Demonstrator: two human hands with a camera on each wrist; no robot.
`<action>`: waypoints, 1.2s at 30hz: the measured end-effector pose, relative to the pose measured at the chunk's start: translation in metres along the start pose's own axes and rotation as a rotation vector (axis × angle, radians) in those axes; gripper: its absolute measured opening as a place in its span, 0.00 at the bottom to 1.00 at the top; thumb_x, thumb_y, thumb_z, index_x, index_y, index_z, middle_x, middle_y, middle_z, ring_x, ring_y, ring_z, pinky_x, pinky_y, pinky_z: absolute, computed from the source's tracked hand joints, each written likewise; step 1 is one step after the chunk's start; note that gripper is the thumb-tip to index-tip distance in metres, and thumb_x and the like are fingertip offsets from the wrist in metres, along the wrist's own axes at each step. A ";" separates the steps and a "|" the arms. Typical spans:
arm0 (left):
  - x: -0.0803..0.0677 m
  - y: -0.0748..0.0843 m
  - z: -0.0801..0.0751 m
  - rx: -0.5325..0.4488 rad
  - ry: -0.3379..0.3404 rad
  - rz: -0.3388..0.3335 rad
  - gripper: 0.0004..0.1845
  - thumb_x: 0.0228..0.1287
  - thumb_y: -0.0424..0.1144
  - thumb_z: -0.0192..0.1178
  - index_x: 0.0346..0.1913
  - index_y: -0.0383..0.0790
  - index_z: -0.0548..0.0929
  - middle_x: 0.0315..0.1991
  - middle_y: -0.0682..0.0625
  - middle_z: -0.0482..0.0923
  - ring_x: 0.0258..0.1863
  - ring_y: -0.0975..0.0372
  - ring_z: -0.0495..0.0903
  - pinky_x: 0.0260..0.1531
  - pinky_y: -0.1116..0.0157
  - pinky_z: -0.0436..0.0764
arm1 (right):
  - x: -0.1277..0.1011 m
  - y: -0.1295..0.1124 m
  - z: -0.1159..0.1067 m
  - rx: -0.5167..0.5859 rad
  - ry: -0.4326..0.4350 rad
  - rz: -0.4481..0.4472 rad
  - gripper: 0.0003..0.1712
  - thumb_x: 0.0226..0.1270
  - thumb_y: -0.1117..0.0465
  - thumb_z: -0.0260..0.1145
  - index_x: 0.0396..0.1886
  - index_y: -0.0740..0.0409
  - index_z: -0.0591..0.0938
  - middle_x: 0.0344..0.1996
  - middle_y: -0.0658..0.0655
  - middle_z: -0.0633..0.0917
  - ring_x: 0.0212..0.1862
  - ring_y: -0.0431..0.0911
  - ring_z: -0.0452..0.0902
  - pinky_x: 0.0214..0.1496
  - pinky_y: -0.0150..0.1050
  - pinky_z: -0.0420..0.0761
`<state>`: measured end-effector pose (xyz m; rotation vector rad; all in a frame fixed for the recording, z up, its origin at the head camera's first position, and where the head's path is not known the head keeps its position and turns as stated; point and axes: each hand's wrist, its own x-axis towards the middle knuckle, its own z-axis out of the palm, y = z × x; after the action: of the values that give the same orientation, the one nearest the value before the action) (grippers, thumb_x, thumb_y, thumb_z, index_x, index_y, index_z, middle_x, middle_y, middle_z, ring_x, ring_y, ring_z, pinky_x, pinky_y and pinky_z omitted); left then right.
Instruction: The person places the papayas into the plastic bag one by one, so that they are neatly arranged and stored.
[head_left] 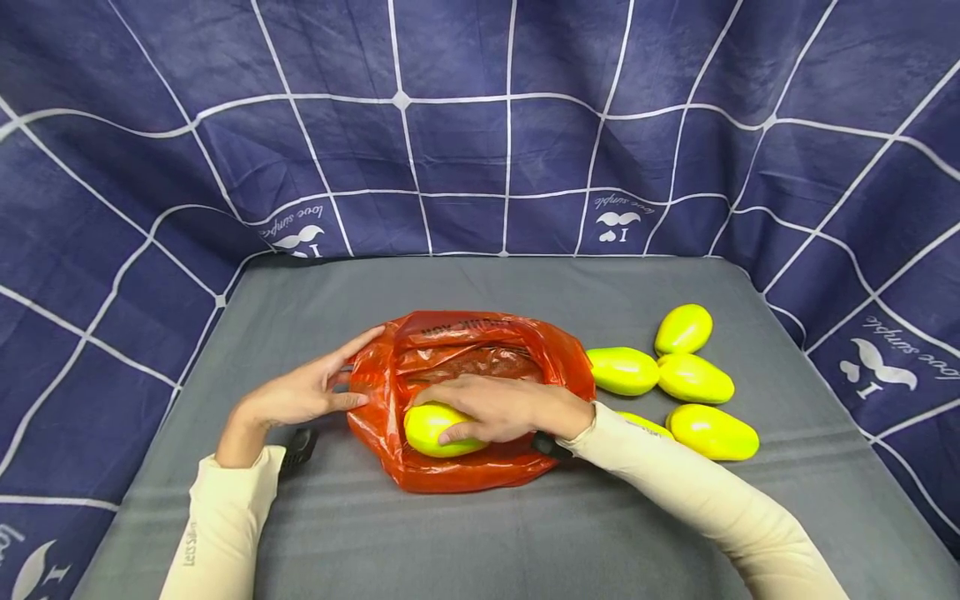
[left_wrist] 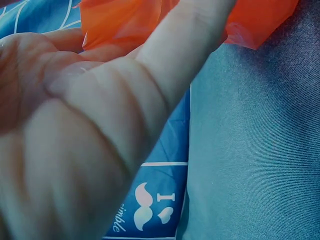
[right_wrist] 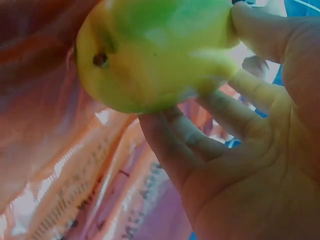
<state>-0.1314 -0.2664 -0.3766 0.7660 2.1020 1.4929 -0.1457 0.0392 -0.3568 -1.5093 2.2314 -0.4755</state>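
Note:
A red plastic bag (head_left: 450, 477) lies with its mouth spread wide in the middle of the table. My left hand (head_left: 300, 392) holds its left side, thumb near the front and index finger stretched along the upper edge. In the left wrist view the bag's orange film (left_wrist: 120, 25) shows between thumb and fingers. Inside the bag's mouth, my right hand (head_left: 487, 407) grips a yellow-green mango (head_left: 435, 432), palm down over it. The right wrist view shows this mango (right_wrist: 150, 60) between thumb and fingers, its dark stem scar facing away from the palm.
Several more mangoes (head_left: 696, 379) lie to the right of the bag, one partly behind the right sleeve (head_left: 675, 483). Grey cloth (head_left: 480, 550) covers the table. A blue curtain with white lines (head_left: 465, 150) hangs around the back and sides.

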 end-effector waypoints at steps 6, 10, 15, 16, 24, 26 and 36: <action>-0.001 0.000 0.000 -0.023 -0.005 -0.002 0.50 0.68 0.28 0.61 0.82 0.46 0.39 0.80 0.37 0.41 0.69 0.36 0.63 0.57 0.69 0.78 | 0.005 0.002 0.008 0.023 -0.012 -0.026 0.30 0.74 0.47 0.61 0.72 0.46 0.68 0.63 0.49 0.75 0.61 0.39 0.69 0.67 0.34 0.70; -0.001 -0.001 0.000 -0.039 -0.011 -0.014 0.50 0.68 0.28 0.61 0.82 0.46 0.39 0.80 0.36 0.42 0.68 0.35 0.65 0.56 0.68 0.80 | 0.008 0.003 0.012 0.020 -0.024 -0.034 0.31 0.75 0.46 0.60 0.73 0.46 0.67 0.62 0.49 0.75 0.59 0.39 0.69 0.66 0.34 0.71; 0.000 0.000 0.000 -0.035 -0.009 -0.021 0.51 0.68 0.28 0.62 0.82 0.45 0.38 0.79 0.35 0.43 0.68 0.34 0.64 0.56 0.68 0.79 | 0.010 0.005 0.015 0.038 -0.035 -0.041 0.32 0.76 0.45 0.58 0.74 0.48 0.66 0.64 0.49 0.75 0.62 0.39 0.69 0.69 0.35 0.69; 0.000 0.000 0.000 -0.031 -0.008 -0.023 0.51 0.68 0.28 0.62 0.82 0.45 0.38 0.79 0.36 0.43 0.68 0.34 0.64 0.56 0.69 0.79 | 0.010 0.005 0.015 0.042 -0.037 -0.038 0.32 0.76 0.45 0.57 0.74 0.48 0.66 0.64 0.49 0.74 0.63 0.39 0.69 0.70 0.36 0.69; -0.002 0.000 0.000 -0.022 0.006 -0.043 0.51 0.67 0.30 0.63 0.82 0.46 0.39 0.80 0.39 0.40 0.71 0.36 0.61 0.56 0.70 0.78 | 0.010 0.006 0.017 0.036 -0.038 -0.032 0.32 0.77 0.44 0.57 0.75 0.48 0.66 0.66 0.49 0.74 0.64 0.40 0.69 0.71 0.37 0.68; -0.002 0.000 0.000 -0.024 0.008 -0.049 0.51 0.67 0.30 0.63 0.82 0.46 0.39 0.81 0.39 0.40 0.71 0.36 0.60 0.56 0.70 0.78 | 0.010 0.006 0.017 0.036 -0.034 -0.037 0.32 0.76 0.43 0.57 0.75 0.48 0.66 0.65 0.49 0.74 0.63 0.39 0.69 0.70 0.36 0.69; -0.003 0.003 0.001 -0.023 0.009 -0.035 0.50 0.67 0.28 0.62 0.81 0.44 0.39 0.80 0.36 0.43 0.68 0.36 0.64 0.56 0.70 0.79 | 0.000 0.004 0.003 0.036 0.041 -0.067 0.31 0.77 0.41 0.55 0.73 0.47 0.69 0.68 0.48 0.73 0.70 0.39 0.65 0.75 0.40 0.64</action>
<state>-0.1280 -0.2665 -0.3736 0.7121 2.0907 1.5016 -0.1469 0.0405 -0.3616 -1.5734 2.1966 -0.5692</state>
